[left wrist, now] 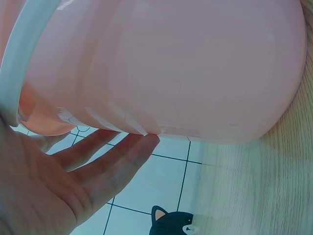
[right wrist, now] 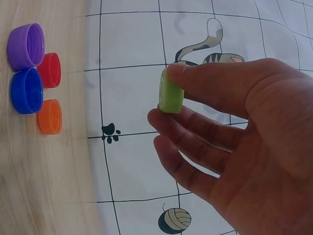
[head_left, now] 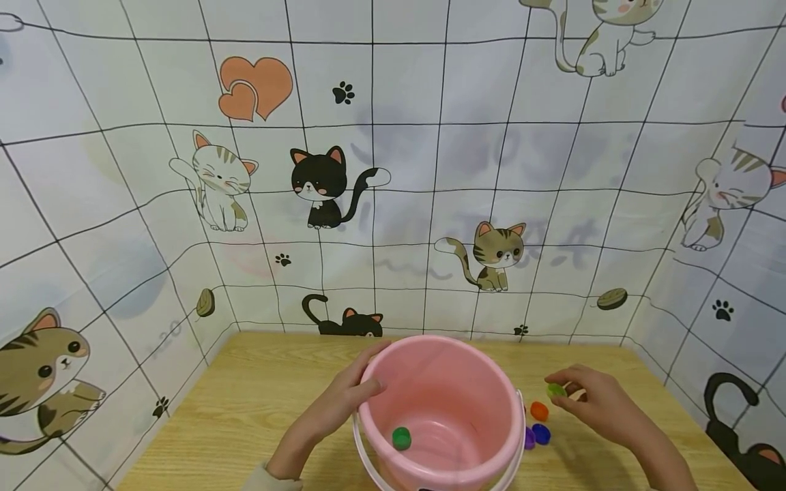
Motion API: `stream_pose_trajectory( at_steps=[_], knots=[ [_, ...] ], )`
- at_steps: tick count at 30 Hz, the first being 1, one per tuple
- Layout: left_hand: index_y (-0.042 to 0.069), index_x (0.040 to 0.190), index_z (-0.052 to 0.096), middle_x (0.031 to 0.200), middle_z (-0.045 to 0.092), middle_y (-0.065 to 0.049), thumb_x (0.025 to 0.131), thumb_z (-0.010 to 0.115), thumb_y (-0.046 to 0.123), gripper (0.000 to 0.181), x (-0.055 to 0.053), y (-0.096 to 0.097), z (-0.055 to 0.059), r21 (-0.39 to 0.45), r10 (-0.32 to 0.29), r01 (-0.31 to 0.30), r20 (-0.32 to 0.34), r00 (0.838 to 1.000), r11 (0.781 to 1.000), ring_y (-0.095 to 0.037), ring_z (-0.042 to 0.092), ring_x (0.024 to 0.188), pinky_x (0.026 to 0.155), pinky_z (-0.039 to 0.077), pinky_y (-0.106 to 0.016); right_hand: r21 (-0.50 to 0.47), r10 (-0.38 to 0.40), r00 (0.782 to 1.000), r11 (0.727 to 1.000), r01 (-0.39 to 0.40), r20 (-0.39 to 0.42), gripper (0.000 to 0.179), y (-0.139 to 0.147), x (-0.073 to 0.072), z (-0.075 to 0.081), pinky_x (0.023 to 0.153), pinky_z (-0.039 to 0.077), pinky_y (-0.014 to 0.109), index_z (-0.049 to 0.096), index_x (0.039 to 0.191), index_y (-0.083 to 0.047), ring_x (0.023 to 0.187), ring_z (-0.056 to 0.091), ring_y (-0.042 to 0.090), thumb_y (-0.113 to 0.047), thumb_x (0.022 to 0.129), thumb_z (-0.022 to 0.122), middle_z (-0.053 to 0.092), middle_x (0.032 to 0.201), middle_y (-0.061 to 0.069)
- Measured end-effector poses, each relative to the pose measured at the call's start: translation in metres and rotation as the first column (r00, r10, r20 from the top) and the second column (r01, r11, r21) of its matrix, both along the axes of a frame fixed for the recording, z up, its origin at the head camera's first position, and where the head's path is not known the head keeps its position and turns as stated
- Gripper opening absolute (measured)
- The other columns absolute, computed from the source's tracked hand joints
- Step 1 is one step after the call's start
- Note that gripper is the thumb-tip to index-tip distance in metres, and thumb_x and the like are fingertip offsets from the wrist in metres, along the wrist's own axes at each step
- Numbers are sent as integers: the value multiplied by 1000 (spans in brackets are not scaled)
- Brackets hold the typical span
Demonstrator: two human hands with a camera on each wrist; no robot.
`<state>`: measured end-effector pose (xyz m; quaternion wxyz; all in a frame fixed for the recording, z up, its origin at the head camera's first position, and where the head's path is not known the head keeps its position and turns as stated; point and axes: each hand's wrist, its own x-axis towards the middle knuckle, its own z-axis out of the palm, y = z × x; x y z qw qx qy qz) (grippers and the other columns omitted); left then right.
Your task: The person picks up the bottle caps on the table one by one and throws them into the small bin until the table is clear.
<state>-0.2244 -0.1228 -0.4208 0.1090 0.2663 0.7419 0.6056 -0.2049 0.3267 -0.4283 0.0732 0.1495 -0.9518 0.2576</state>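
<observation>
A pink bucket [head_left: 454, 382] stands on the table with its mouth tipped toward me. My left hand [head_left: 334, 402] grips its left rim, thumb over the edge and fingers [left wrist: 122, 169] along the outer wall. Inside, on the left, lies a dark green bottle cap [head_left: 402, 438]. To the right of the bucket, my right hand [head_left: 592, 402] pinches a light green bottle cap [right wrist: 171, 92] between thumb and fingers, raised above the table. Below it, purple [right wrist: 19, 47], blue [right wrist: 27, 91], red [right wrist: 51, 70] and orange [right wrist: 50, 116] caps sit close together; the bucket mostly hides the red one in the head view.
The bucket's white handle [head_left: 368, 464] hangs down around its near side. The wooden table [head_left: 270, 368] ends at a white cloth wall [head_left: 405, 225] printed with grid lines and cats, which also encloses the left and right sides.
</observation>
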Motion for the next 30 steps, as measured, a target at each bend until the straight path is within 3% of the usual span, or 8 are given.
stream_pose_trajectory(
  at_steps=[11, 18, 30],
  knots=[
    [27, 162, 31, 157, 45, -16, 104, 54, 22, 63, 1, 0, 0, -16, 13, -13, -7, 1000, 1000, -38, 71, 111, 91, 62, -46, 2, -4, 999, 1000, 4, -34, 25, -4, 5, 6, 65, 55, 22, 76, 115, -14, 85, 65, 5, -20, 91, 79, 72, 109, 0],
    [35, 160, 32, 157, 44, -16, 104, 55, 23, 61, 0, 0, -1, -15, 18, -18, -5, 1000, 1000, -38, 71, 109, 91, 61, -46, 17, -7, 998, 1000, 8, -54, 25, -5, 6, 9, 64, 55, 21, 76, 115, -14, 85, 64, 3, -19, 90, 80, 71, 107, -2],
    [37, 158, 35, 158, 44, -14, 104, 53, 24, 58, 1, -1, -1, -15, 13, -13, -12, 1000, 1000, -37, 71, 111, 90, 62, -43, 30, -17, 996, 999, 20, -83, 25, -11, 11, 16, 65, 55, 21, 76, 115, -15, 86, 64, 4, -17, 90, 79, 72, 110, -2]
  ],
)
